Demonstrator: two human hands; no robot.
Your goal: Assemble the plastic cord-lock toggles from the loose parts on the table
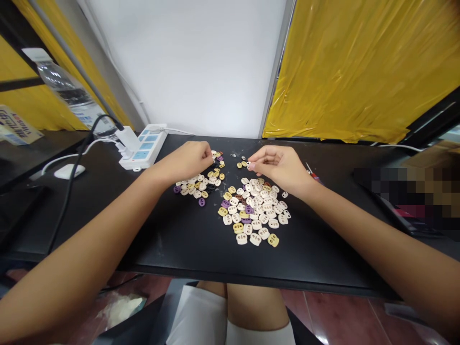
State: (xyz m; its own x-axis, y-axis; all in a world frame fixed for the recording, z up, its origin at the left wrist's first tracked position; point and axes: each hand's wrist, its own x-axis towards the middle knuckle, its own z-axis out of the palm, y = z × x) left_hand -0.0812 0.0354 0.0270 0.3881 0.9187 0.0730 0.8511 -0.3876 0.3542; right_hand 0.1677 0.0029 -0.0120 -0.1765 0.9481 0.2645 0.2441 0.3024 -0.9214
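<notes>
Two piles of small oval two-holed plastic cord locks lie on the black table. The larger pile [266, 206], mostly cream with some yellow, purple and brown ones, is nearest the middle. Beyond its left side is a smaller mixed pile [197, 184]. My left hand [192, 158] is closed at the far end of that smaller pile; its fingertips are turned away, so what they hold is hidden. With thumb and fingers, my right hand [278, 165] pinches a small white cord lock [248, 164] just past the larger pile. A few yellow cord locks [239, 165] lie beside its fingertips.
A white power strip [149, 148] with plugs and cables stands at the left rear, near a clear bottle [72, 91] and a white rounded case [69, 171]. Right of my right hand lies a red-handled tool [315, 177]. A white panel [201, 67] rises behind the table.
</notes>
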